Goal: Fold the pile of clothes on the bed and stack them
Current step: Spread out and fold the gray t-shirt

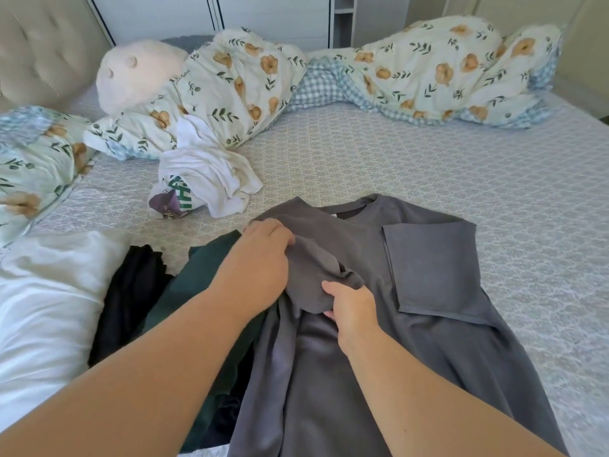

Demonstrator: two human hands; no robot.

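While both hands (260, 258) (352, 308) grip its left sleeve, the grey shirt (412, 291) lies lengthwise, collar away.

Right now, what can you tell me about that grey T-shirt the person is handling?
The grey T-shirt is plain, soft-looking knit, lying flat on the patterned bed sheet, neckline away from the person. One short sleeve is folded inward across the chest. The left hand and right hand pinch the other, bunched sleeve. Its left edge overlaps a dark green garment.

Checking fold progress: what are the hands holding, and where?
Both the left hand and right hand grip the grey cotton T-shirt by its bunched left sleeve.
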